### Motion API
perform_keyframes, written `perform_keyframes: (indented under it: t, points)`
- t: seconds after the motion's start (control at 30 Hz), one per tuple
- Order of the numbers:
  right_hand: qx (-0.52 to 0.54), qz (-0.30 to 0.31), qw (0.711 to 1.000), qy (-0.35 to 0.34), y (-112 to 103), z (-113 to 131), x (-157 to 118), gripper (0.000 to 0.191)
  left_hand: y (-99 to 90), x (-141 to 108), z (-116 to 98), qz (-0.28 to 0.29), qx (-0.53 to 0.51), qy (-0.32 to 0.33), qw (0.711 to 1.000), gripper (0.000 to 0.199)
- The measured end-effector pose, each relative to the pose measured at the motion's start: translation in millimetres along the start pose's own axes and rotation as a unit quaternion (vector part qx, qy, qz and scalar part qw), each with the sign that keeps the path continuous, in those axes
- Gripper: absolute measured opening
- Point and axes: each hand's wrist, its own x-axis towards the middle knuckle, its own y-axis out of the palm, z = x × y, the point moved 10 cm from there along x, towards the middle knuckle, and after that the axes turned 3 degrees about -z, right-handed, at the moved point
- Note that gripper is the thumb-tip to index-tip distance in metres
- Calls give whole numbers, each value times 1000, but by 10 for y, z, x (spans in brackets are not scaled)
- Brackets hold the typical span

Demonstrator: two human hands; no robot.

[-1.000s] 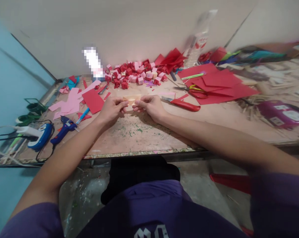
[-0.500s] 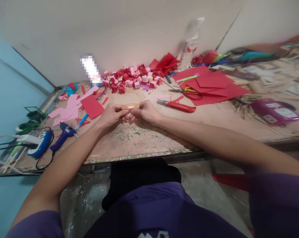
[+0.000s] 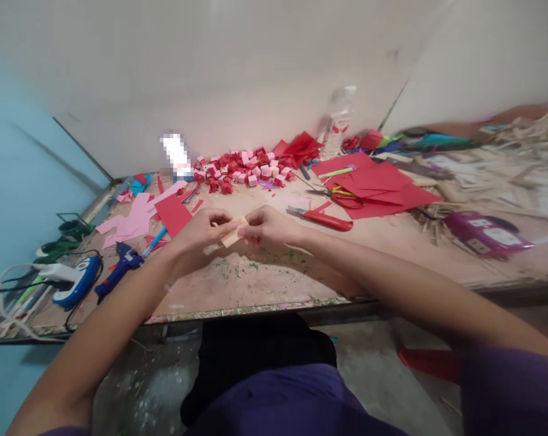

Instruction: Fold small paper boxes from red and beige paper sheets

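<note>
Between my two hands is a small folded strip of pale orange paper (image 3: 234,232), held just above the table. My left hand (image 3: 205,231) pinches its left side between thumb and fingers. From the other side my right hand (image 3: 269,225) grips it, thumb on top. Behind the hands lies a heap of small red and pink folded paper cubes (image 3: 241,169). A red sheet of paper (image 3: 172,215) rests beside my left hand. To the right of my right hand is a red-handled utility knife (image 3: 323,218).
Scissors (image 3: 341,197) lie by a stack of red paper (image 3: 382,188), with a plastic bottle (image 3: 335,127) behind. Pink strips (image 3: 131,221), a blue glue gun (image 3: 122,266) and a blue power strip (image 3: 80,281) with cables are at left. A purple device (image 3: 487,233) stands right, near wood sticks.
The paper strip has turned from lying level to a slant, its lower end toward the left. Both hands have shifted their grip on it. The camera view has tilted upward slightly.
</note>
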Motion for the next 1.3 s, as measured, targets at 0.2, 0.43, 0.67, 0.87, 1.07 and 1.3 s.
perform_keyframes:
  t: [0.2, 0.43, 0.67, 0.87, 1.07, 1.3]
  points:
    - [-131, 49, 990, 0, 48, 469, -380, 29, 61, -440, -342, 33, 37, 12, 999, 31]
    - [-142, -28, 988, -49, 283, 544, -849, 9, 376, -1193, -376, -63, 50, 22, 997, 22]
    - [-115, -289, 947, -84, 291, 254, -1320, 21, 340, -1225, -163, -206, 50, 15, 977, 36]
    - [-153, -191, 967, -74, 571, 138, -1203, 23, 376, -1235, -26, -169, -52, -48, 983, 33]
    - [-64, -184, 981, -9, 526, 52, -1181, 23, 451, -1246, 129, -107, -143, -106, 978, 35]
    - [76, -127, 987, 68, 533, -112, -1175, 18, 454, -1260, 220, -113, -153, -132, 973, 29]
